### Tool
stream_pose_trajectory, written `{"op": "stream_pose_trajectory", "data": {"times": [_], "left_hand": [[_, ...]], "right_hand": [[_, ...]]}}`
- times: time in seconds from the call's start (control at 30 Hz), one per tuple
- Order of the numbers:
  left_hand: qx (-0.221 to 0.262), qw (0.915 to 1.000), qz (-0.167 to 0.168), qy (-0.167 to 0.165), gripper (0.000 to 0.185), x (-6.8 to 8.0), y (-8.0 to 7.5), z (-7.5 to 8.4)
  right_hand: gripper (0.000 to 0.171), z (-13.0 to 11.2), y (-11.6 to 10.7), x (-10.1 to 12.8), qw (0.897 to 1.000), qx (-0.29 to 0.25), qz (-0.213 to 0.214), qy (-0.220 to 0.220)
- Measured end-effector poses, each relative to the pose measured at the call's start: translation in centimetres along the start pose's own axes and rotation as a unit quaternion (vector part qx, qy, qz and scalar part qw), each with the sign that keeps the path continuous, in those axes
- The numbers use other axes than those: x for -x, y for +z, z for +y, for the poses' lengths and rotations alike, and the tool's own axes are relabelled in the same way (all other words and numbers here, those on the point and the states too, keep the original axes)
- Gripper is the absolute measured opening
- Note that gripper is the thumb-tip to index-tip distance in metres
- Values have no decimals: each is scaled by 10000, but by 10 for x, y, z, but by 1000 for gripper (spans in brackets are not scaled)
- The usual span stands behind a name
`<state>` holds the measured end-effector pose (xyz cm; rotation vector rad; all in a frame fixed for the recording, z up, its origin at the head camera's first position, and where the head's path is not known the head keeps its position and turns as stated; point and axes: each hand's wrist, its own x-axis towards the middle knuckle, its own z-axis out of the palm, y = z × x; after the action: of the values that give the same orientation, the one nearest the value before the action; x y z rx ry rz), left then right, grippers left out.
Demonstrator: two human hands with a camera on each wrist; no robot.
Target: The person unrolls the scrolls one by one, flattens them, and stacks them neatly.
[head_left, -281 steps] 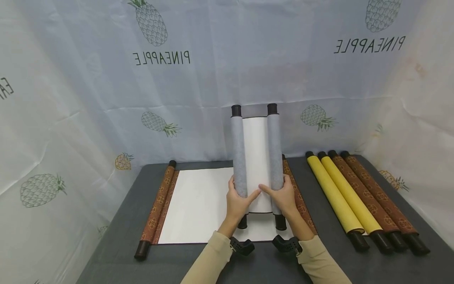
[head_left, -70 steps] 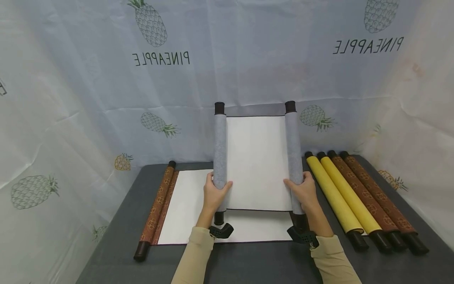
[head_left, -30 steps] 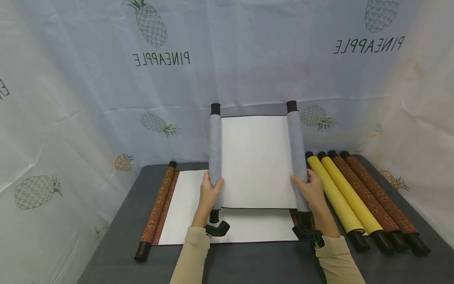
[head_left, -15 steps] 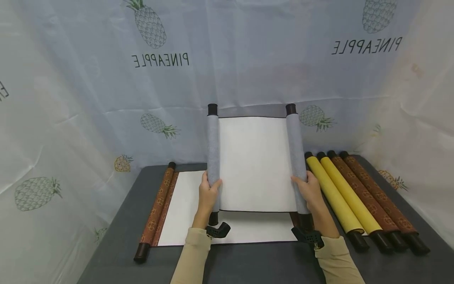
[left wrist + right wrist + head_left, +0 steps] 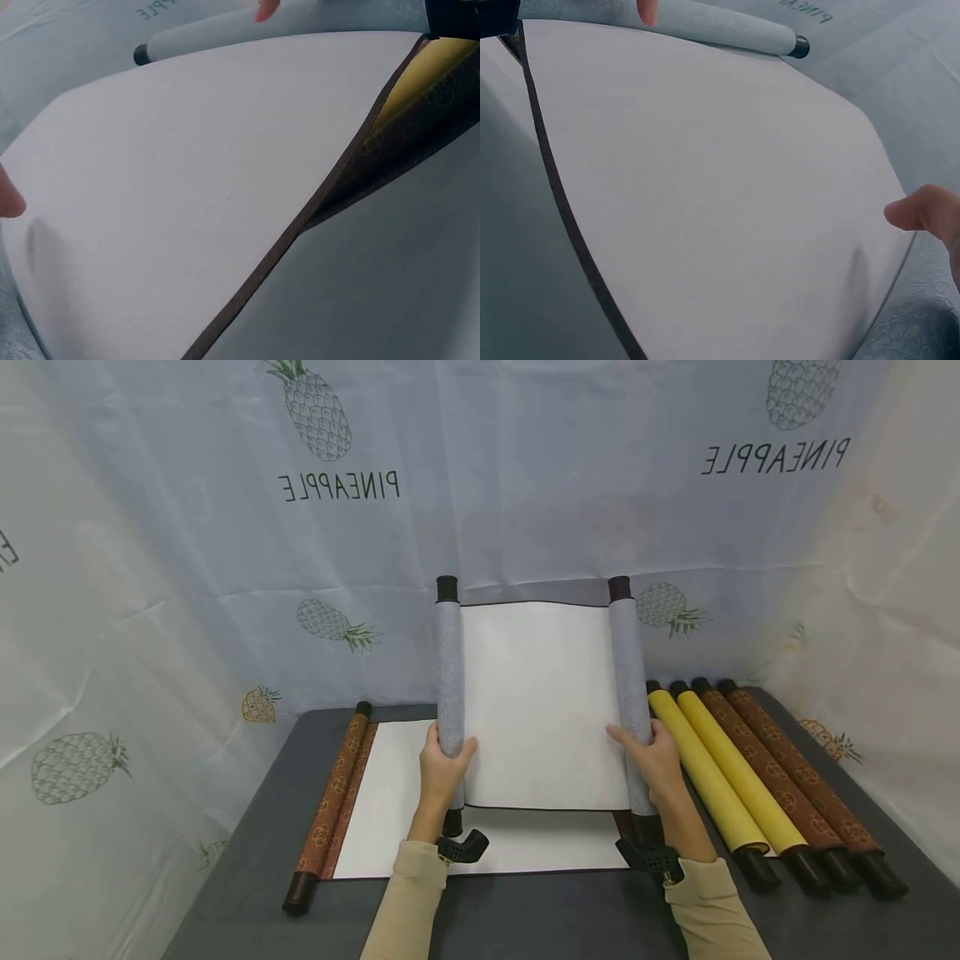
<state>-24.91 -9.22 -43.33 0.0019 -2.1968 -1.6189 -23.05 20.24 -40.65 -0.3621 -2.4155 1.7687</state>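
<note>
A blue-grey scroll (image 5: pixel 540 702) is held up over the table, partly unrolled, its blank white face towards me and its dark-capped rolls upright. My left hand (image 5: pixel 441 775) grips the lower part of the left roll (image 5: pixel 451 677), thumb over the white face. Around the right roll (image 5: pixel 625 660), my right hand (image 5: pixel 658 768) does the same. The fingers behind both rolls are mostly hidden. Both wrist views show the white sheet stretched between the rolls, with a thumb (image 5: pixel 911 210) at the near edge in the right wrist view. Beneath lies a brown patterned scroll (image 5: pixel 331 806), spread open.
Two yellow scrolls (image 5: pixel 708 768) and two brown patterned scrolls (image 5: pixel 810 768) lie side by side, rolled up, on the right of the dark grey table (image 5: pixel 555 914). A pale curtain (image 5: pixel 510 518) printed with pineapples hangs behind the table and along both sides.
Since the earliest frame the hands have moved apart, spreading the blue-grey scroll from a narrow strip to a wide white sheet. Over the last second, the thumbs have shifted slightly inward.
</note>
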Motion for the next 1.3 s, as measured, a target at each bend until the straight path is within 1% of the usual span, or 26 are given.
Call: {"op": "stream_pose_trajectory", "data": {"times": [0.13,0.23,0.33,0.47,0.7,0.83,0.93,1.13,1.3], "left_hand": [[6,9999,-30,-128,72,0,1,-1],[-25,9999,-37,-167,76,-1,0,-1],[-96,9999,0,-138,76,-2,-2,-3],[-153,9998,58,-136,71,-4,-4,-5],[-115,9999,69,-73,66,-6,-9,-4],[-138,9999,97,-3,65,-8,-11,-5],[-144,9998,106,48,60,-8,-13,-6],[-92,9999,57,98,48,-9,-16,-3],[-12,9997,61,241,41,-8,-16,-2]], "right_hand": [[87,1,1,-1,10000,-25,-2,-1],[90,3,1,-3,9999,-33,75,-58],[85,4,1,-3,9998,-13,149,-119],[78,4,-1,-3,9997,17,174,-151],[72,3,-4,-2,9997,174,152,-100],[68,3,-6,-3,9995,194,181,-170],[64,2,-8,-3,9991,226,250,-252],[53,2,-11,-4,9968,459,538,-360],[53,2,-15,-4,9966,456,615,-305]]}}
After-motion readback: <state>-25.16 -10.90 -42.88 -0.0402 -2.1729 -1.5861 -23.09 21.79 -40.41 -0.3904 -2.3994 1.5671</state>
